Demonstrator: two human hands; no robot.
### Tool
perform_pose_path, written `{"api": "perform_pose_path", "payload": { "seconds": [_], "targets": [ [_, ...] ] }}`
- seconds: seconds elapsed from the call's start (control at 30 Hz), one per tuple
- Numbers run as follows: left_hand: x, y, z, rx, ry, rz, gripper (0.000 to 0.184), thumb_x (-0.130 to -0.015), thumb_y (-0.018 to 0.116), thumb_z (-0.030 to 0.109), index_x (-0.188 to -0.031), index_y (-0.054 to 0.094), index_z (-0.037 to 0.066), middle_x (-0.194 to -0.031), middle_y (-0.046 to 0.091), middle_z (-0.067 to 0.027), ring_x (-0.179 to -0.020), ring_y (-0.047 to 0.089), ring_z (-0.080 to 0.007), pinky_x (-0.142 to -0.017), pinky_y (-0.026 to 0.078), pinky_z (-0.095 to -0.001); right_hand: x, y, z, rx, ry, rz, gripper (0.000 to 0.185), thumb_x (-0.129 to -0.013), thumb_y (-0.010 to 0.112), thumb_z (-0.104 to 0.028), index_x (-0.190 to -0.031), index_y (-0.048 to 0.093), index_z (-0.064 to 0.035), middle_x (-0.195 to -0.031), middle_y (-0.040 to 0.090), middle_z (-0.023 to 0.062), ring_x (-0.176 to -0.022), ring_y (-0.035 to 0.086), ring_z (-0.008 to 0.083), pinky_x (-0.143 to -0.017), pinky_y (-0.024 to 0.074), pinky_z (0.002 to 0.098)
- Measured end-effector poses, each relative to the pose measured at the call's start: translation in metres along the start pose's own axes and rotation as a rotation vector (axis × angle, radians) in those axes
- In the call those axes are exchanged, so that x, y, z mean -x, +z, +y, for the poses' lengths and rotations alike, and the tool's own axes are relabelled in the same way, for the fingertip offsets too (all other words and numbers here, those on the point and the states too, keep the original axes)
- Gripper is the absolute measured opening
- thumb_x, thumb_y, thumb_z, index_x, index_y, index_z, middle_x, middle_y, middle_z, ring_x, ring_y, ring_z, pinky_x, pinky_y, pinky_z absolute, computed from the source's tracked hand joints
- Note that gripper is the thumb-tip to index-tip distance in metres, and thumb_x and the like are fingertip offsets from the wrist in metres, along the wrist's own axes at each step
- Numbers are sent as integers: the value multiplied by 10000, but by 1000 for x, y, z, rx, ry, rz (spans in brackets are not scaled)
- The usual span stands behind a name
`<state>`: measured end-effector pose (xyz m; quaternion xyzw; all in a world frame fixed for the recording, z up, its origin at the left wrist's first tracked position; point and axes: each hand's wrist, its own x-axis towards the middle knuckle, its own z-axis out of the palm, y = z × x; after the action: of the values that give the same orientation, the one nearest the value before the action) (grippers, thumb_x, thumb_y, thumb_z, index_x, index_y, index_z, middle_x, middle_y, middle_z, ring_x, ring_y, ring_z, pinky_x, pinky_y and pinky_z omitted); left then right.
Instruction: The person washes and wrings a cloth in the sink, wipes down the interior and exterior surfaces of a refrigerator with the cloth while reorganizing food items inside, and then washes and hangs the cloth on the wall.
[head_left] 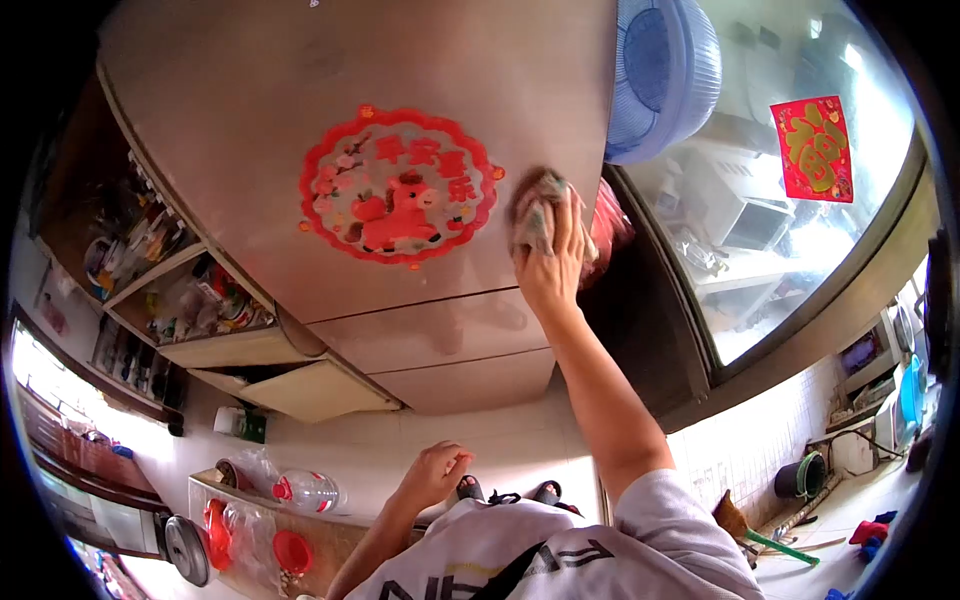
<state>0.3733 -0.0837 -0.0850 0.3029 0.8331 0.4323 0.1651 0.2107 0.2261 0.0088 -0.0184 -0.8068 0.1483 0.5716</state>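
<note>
Red poster (812,150) — 福, sticker (400,190) and shirt (625,530) — unclear

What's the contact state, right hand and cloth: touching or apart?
Touching. The head view shows the right hand laid directly over the bunched cloth, no gap visible.

We are looking through a single camera worn on the head, facing forward and steeply down. We are seeing the wearer's shirt (500,570) from above, very near and cut by the bottom edge, with the sandals (470,488) showing just beyond it. Ahead, we are facing the fridge door (230,130) from near; it is filling the upper middle and running out of the top. We are getting a very wide, fisheye-like view: black is rounding off the corners, straight edges are bowing, and the cupboard (240,350) at left and glass (740,310) at right are slanting outward.
</note>
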Motion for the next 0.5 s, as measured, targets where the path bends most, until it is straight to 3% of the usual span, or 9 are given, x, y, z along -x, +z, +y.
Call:
{"api": "perform_pose_path", "payload": {
  "seconds": [0.1, 0.13, 0.27, 0.33, 0.47, 0.5],
  "targets": [
    [6, -4, -4, 6, -9, 31, 159, -930, 603, 125, -995, 686, 5, -958, 696, -143, -872, 679, -264, -759, 550, -357, -8, -4, 5, 27, -6, -25, 633, -825, 632, -111, -1412, 422, -2, -1514, 291, 308, -1394, 283, 515, -1135, 269, 568],
    [7, -4, -7, -25, 11, 31, 158, -927, 604, 124, -994, 685, 6, -958, 695, -146, -871, 679, -272, -763, 548, -361, -21, 0, 5, -7, -1, 66, 603, -825, 640, -119, -1387, 463, 7, -1511, 298, 309, -1397, 281, 510, -1142, 267, 575],
    [3, -20, -10, -126, -1, 88, 145, -908, 609, 114, -982, 675, 8, -942, 686, -160, -872, 666, -316, -768, 529, -376, -100, -3, -3, -14, -97, 193, 646, -853, 632, -162, -1408, 407, 81, -1465, 317, 374, -1394, 265, 522, -1182, 208, 543],
    [1, -24, -1, -126, -11, 106, 143, -904, 612, 114, -976, 670, 5, -937, 682, -160, -877, 661, -327, -760, 524, -377, -107, -3, -4, -14, -159, 220, 645, -886, 600, -225, -1423, 400, 70, -1452, 348, 372, -1391, 262, 538, -1171, 219, 560],
    [8, -31, 3, -72, 39, 153, 149, -905, 611, 115, -972, 662, -9, -935, 672, -162, -878, 651, -337, -764, 517, -385, -19, 19, 5, 81, -84, 140, 704, -893, 602, -265, -1458, 335, 61, -1493, 289, 359, -1371, 279, 560, -1146, 235, 610],
    [11, -33, 2, -56, 37, 147, 149, -906, 612, 115, -968, 662, -11, -936, 671, -162, -877, 651, -335, -765, 517, -386, 12, 24, 4, 98, -46, 119, 684, -917, 584, -237, -1466, 311, 67, -1497, 323, 317, -1364, 331, 504, -1137, 267, 581]
  ]
}}
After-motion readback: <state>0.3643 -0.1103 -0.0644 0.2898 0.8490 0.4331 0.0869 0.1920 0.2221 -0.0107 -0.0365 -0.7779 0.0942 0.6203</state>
